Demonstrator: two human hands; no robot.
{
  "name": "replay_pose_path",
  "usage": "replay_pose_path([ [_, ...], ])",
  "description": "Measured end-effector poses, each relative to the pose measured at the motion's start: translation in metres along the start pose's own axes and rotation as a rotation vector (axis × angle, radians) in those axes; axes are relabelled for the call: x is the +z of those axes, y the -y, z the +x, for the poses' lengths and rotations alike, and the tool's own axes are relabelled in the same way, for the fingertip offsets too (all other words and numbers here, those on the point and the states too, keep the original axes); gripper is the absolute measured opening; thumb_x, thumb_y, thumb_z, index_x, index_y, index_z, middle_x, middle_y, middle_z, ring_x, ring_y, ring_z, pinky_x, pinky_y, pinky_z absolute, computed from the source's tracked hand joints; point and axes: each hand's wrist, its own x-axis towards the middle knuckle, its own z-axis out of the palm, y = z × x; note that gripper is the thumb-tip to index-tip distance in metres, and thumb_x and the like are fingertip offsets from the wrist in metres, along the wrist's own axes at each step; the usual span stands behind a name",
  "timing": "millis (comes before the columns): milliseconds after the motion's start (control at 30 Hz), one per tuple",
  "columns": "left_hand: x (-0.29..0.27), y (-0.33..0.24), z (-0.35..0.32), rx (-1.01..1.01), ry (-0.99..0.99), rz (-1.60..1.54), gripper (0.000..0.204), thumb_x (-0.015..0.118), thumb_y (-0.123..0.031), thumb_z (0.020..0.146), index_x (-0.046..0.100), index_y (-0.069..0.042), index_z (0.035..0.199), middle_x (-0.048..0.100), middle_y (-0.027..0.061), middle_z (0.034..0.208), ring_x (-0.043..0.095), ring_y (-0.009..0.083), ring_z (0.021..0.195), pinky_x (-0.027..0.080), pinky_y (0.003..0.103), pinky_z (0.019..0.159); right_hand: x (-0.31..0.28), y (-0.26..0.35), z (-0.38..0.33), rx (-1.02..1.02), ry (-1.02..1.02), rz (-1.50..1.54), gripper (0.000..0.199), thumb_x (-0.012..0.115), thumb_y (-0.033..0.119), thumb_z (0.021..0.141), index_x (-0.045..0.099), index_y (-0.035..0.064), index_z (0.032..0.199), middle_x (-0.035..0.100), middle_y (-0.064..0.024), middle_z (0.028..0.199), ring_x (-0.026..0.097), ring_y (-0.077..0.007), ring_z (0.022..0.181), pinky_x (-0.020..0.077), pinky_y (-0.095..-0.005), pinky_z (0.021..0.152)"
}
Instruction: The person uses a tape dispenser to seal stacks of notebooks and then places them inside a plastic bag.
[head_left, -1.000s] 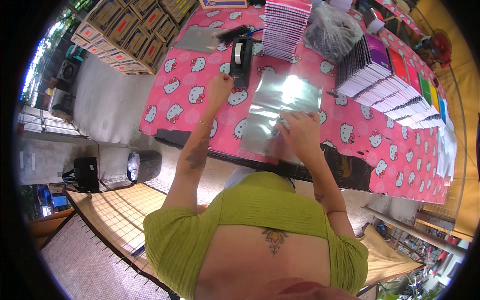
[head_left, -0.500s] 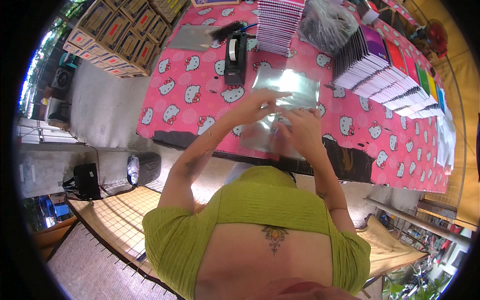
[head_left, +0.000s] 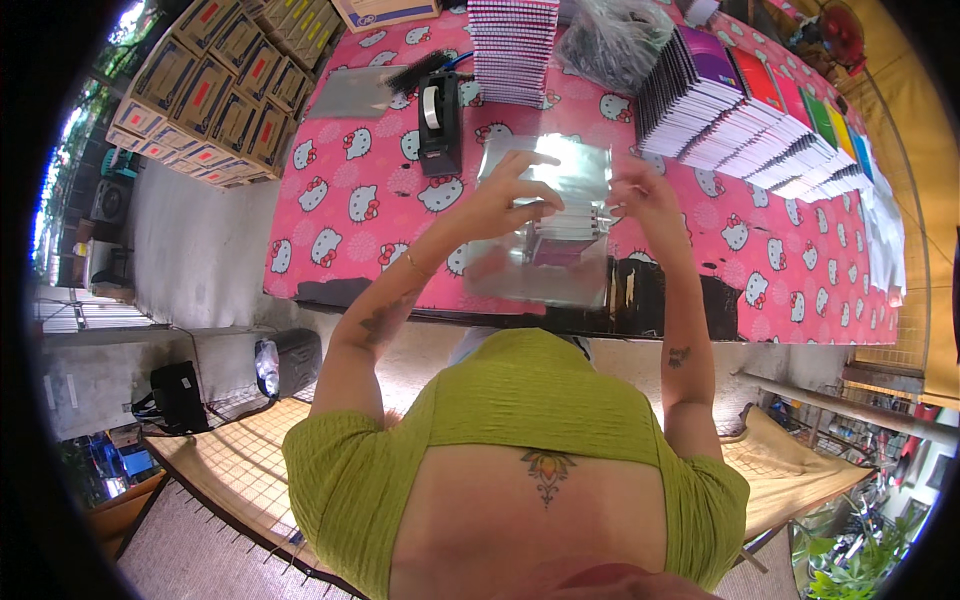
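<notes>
I see my left hand (head_left: 510, 195) and right hand (head_left: 640, 195) gripping a clear plastic bag (head_left: 545, 225); small booklets (head_left: 570, 222) sit between my fingers. I keep its mouth wide, stack square.

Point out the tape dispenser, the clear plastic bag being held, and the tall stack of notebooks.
tape dispenser (head_left: 438, 122), head view, black body.
clear plastic bag (head_left: 545, 265), head view, lower half.
stack of notebooks (head_left: 513, 50), head view, front side.

pink cat-print tablecloth (head_left: 380, 200), black tape dispenser (head_left: 438, 120)

Outdoor packing stall, stacked notebooks (head_left: 745, 105), cartons (head_left: 215, 85)
</notes>
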Motion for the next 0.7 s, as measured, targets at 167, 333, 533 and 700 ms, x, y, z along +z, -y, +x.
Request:
replay_pose_path([
  [167,0.012,0.007,0.003,0.000,-0.064,0.054,0.016,0.075,-0.012,0.082,0.075,-0.019,0.096,0.050,0.0076,0.138,0.041,0.0292,0.130,0.033,0.044,0.107,-0.013,-0.058,-0.028,-0.351,0.093,-0.367,0.061,0.078,0.024,0.077,0.053,0.0110,0.130,0.055,-0.0077,0.122,0.046,-0.0250,0.126,0.0358,-0.0449,0.106],
  [333,0.035,0.014,0.011,0.083,-0.118,0.161,0.019,0.077,-0.015,0.080,0.074,-0.021,0.097,0.043,0.0104,0.145,0.034,0.0356,0.135,0.032,0.046,0.109,0.017,-0.059,-0.030,-0.590,0.275,-0.919,0.050,0.080,0.028,0.075,0.065,0.0216,0.123,0.041,-0.0140,0.147,0.037,-0.0332,0.137,0.0315,-0.0484,0.110],
  [533,0.054,0.016,0.018,-0.140,-0.166,0.239,0.059,0.075,-0.023,0.084,0.050,-0.019,0.137,0.033,0.0248,0.149,0.031,0.0392,0.137,0.031,0.049,0.110,0.016,-0.075,-0.027,-0.524,0.279,-0.671,0.047,0.076,0.027,0.081,0.064,0.0230,0.127,0.026,-0.0157,0.157,0.031,-0.0374,0.142,0.0294,-0.0478,0.112],
  [700,0.054,0.048,0.009,-0.602,-0.297,-0.677,0.071,0.074,-0.027,0.087,0.040,-0.006,0.145,0.051,0.0192,0.137,0.054,0.0214,0.119,0.046,0.035,0.094,0.031,-0.090,-0.014,-0.227,-0.108,0.033,0.042,0.068,0.026,0.092,0.059,0.0042,0.127,0.046,-0.0153,0.141,0.046,-0.0236,0.129,0.0407,-0.0388,0.102],
])
